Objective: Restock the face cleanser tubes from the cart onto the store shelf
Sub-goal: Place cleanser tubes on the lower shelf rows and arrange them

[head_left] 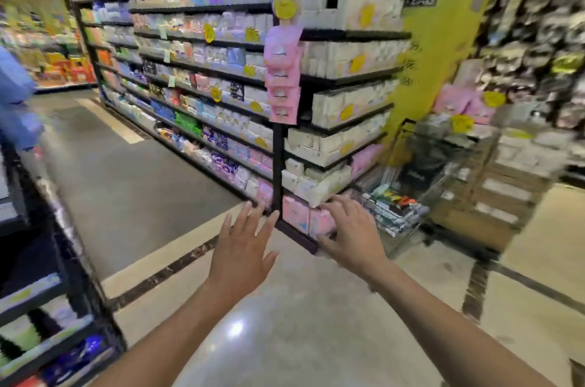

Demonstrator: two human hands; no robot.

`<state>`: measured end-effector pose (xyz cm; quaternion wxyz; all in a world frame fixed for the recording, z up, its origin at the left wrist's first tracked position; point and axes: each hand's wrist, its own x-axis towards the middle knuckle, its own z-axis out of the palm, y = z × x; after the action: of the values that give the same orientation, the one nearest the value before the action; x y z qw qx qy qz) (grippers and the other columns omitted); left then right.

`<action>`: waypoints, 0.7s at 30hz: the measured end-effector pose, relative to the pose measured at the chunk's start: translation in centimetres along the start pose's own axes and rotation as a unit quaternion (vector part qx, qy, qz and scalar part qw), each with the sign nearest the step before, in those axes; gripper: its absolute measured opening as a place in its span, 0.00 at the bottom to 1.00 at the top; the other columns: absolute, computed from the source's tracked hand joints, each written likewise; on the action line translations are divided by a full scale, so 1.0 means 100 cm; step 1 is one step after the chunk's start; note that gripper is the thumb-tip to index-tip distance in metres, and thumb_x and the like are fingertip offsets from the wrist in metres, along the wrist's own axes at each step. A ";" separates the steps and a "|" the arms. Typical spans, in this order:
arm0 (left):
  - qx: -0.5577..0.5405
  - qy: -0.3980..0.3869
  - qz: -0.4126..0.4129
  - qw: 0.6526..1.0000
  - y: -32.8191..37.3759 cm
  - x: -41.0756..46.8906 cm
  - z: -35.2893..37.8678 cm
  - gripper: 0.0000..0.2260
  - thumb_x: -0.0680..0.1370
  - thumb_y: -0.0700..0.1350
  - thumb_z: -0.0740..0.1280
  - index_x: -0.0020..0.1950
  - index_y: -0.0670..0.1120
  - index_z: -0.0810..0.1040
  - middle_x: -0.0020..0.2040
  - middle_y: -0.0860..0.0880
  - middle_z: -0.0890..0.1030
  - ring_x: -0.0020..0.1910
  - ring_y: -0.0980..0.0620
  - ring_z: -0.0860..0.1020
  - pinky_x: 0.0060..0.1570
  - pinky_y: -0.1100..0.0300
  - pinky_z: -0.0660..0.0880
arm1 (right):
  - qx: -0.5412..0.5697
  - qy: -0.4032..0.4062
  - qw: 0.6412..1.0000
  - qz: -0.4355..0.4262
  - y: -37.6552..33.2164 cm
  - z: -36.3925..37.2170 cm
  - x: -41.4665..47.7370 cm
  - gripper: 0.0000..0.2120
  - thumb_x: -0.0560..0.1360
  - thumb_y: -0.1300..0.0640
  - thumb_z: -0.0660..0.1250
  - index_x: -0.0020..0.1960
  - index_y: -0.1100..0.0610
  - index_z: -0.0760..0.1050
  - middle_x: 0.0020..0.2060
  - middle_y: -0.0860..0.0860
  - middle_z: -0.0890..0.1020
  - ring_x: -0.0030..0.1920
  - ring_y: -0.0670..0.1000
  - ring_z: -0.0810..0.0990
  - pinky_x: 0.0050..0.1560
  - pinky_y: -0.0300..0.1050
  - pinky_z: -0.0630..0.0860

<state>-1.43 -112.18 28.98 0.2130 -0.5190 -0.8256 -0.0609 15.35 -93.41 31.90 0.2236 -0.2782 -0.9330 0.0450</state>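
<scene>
At the far left edge a blue-clad figure [14, 95] is partly seen, too blurred to say more. Below it, a dark near rack [79, 263] carries packs on its lower tiers, close beside the person's left arm. Beyond the grey floor [133, 184], a long shelf [202, 70] is packed tier on tier with pastel packets, faced outward so that labels can be read from the aisle. At its corner post a pink hanging strip [281, 76] of packets is hung at eye level, presumably to catch attention.

The left grip [243, 247] is held out over the floor with fingers straight and spread; nothing is held in it. The right grip [351, 231] is likewise raised, fingers loosely bent and apart, and empty. Both are stretched forward towards the corner, which suggests an approach and not a placement.

Behind the right grip, the end shelf [348, 79] is stocked with white boxed goods marked by yellow tags. To its right a wire cart [440, 177] is parked against the end shelf, just beside stacked cardboard boxes [493, 196], probably so that stock can be lifted out within reach of the shelves. Mixed packs are seen lying in it, but the face cleanser tubes cannot be picked out through the blur; it is judged that they are in the cart, well apart from both grips. No tube has been taken up yet, so the first pick is judged not to have begun.
</scene>
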 end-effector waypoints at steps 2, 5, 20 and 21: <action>-0.019 -0.016 0.039 0.999 0.039 0.038 0.018 0.37 0.74 0.61 0.72 0.79 0.50 0.67 0.80 0.43 0.65 0.80 0.41 0.62 0.73 0.37 0.66 | -0.028 0.001 0.999 0.042 0.051 -0.010 -0.005 0.30 0.70 0.36 0.61 0.71 0.44 0.70 0.72 0.48 0.71 0.72 0.54 0.68 0.70 0.55 0.69; -0.039 -0.027 0.094 0.994 0.099 0.096 0.045 0.36 0.73 0.62 0.73 0.77 0.48 0.71 0.79 0.43 0.68 0.78 0.40 0.66 0.71 0.37 0.69 | -0.062 -0.003 0.992 0.107 0.125 -0.024 -0.013 0.30 0.70 0.37 0.65 0.71 0.44 0.70 0.71 0.48 0.71 0.71 0.54 0.70 0.69 0.55 0.71; -0.149 -0.081 0.284 0.944 0.377 0.374 0.185 0.37 0.77 0.64 0.64 0.83 0.55 0.57 0.83 0.48 0.58 0.83 0.43 0.54 0.78 0.39 0.57 | -0.100 0.006 0.922 0.375 0.435 -0.063 0.006 0.27 0.74 0.38 0.67 0.72 0.43 0.71 0.75 0.48 0.69 0.75 0.52 0.65 0.73 0.55 0.65; -0.151 -0.087 0.291 0.941 0.391 0.386 0.194 0.37 0.77 0.64 0.65 0.83 0.54 0.58 0.83 0.47 0.59 0.83 0.43 0.55 0.78 0.39 0.58 | -0.100 0.005 0.917 0.387 0.451 -0.063 0.008 0.28 0.74 0.39 0.67 0.72 0.43 0.70 0.74 0.49 0.69 0.75 0.52 0.66 0.73 0.54 0.65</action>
<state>13.18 -56.10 22.82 0.0674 -0.7659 -0.6350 -0.0748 40.06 -55.32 28.46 0.1642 -0.6383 -0.7513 0.0336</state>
